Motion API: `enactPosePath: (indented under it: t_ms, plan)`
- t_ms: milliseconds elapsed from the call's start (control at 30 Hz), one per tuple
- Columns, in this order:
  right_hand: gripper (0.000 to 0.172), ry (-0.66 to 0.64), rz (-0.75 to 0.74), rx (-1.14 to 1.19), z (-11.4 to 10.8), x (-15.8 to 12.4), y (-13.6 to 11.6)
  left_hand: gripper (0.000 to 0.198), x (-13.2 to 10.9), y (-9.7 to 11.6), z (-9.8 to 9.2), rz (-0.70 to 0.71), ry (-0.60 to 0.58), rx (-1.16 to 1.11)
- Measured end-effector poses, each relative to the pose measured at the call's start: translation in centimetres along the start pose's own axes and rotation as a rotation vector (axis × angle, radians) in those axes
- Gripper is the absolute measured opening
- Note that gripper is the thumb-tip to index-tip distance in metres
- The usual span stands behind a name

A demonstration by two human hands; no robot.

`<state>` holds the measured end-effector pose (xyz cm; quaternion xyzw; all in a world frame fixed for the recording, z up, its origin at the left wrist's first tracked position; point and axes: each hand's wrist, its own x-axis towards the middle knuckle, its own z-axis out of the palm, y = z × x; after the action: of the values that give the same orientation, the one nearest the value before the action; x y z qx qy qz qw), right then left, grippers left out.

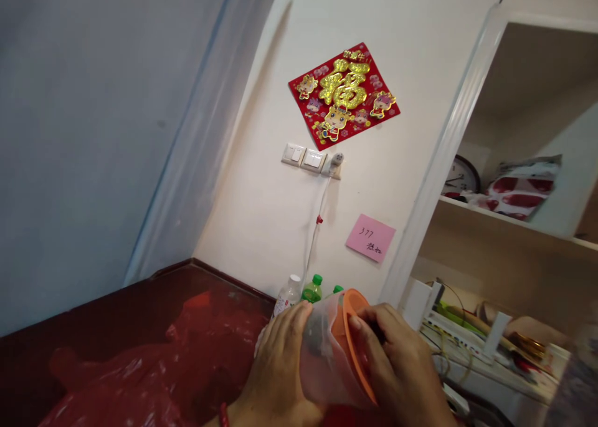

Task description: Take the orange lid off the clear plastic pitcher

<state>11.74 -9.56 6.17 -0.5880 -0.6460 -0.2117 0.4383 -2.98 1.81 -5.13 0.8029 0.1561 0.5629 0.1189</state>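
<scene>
The fingers of the left hand (280, 358) wrap closed around the side of one translucent plastic container (322, 358), and the fingers of the right hand (397, 364) curl shut over its one orange lid (355, 340), thumb on the rim; the container is held tilted on its side between the two hands, low in the view, something dark inside it. To the left of the fingers and under them lies one dark red table (140, 308) carrying one crumpled red plastic bag (140, 377). To their right stands one white shelf unit (509, 227), with one clock (460, 177) high above them. Well above the fingers hangs one red and gold poster (343, 95); one pink note (370, 237) sits nearer. Just behind the fingers stand three bottles (289, 295). Above those are two light switches (303, 157)
</scene>
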Motion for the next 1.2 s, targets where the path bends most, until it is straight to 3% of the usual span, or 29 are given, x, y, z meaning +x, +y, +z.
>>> enactPosePath:
  t_ms: [167,333,533,700,833,933,1067,1200]
  plan:
    - [0.025,-0.125,-0.026,0.012,-0.5,-0.4,0.0,0.108,0.8,0.7,-0.9,0.123,0.006,0.106]
    - [0.022,-0.004,-0.210,-0.035,-0.8,-1.0,-0.4,0.111,1.3,1.1,-1.2,0.163,-0.053,0.064]
    - [0.014,-0.011,-0.266,-0.040,-1.6,-2.3,0.1,0.102,2.8,1.9,-2.6,0.088,-0.307,-0.227]
    - [0.010,-0.121,-0.346,-0.019,-2.3,-2.8,0.6,0.100,2.9,1.7,-2.9,0.042,-0.406,-0.319]
    - [0.011,-0.088,-0.362,-0.001,-2.5,-3.0,0.5,0.104,2.8,1.8,-3.0,0.026,-0.456,-0.345]
    - [0.008,-0.081,-0.299,-0.030,-2.2,-3.5,0.9,0.104,2.9,2.2,-3.2,0.012,-0.467,-0.334]
    - [0.016,0.027,-0.207,-0.120,-1.1,-4.3,1.5,0.102,3.1,2.5,-3.3,0.024,-0.436,-0.254]
    - [0.020,0.062,-0.297,-0.097,-1.0,-4.4,1.0,0.103,3.1,2.3,-3.4,0.058,-0.476,-0.267]
